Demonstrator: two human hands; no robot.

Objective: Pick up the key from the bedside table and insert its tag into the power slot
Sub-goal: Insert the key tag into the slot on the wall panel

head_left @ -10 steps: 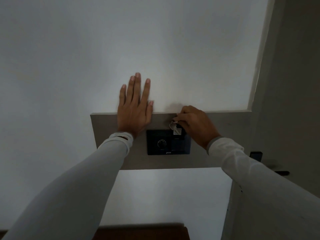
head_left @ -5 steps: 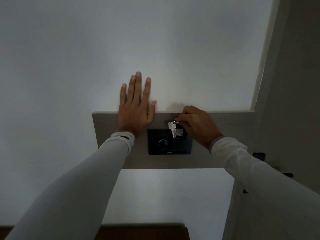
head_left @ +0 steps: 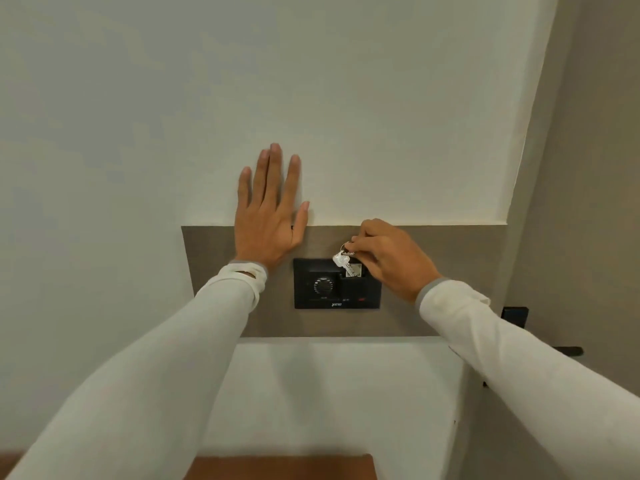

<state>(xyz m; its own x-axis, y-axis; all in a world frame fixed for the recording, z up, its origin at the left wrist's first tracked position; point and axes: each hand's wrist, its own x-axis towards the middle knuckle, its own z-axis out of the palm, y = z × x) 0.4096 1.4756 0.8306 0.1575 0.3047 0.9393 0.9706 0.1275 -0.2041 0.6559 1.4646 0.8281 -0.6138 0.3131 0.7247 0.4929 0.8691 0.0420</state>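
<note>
The right hand [head_left: 388,259] is closed in a pinch on the key ring [head_left: 347,248], fingers curled, just above the black wall panel [head_left: 336,284]. From the ring a silver key [head_left: 340,260] hangs to the left, & the tag [head_left: 354,270] goes down into the power slot [head_left: 353,280] on the right part of the panel; only its top shows. A round dial [head_left: 323,285] sits on the left part. The left hand [head_left: 269,225] is open & flat, fingers spread, palm against the wall [head_left: 381,116], partly over the grey-brown board [head_left: 433,247] that carries the panel. Both arms wear long white sleeves [head_left: 214,327]. A dark door handle [head_left: 568,350] shows at far right.
</note>
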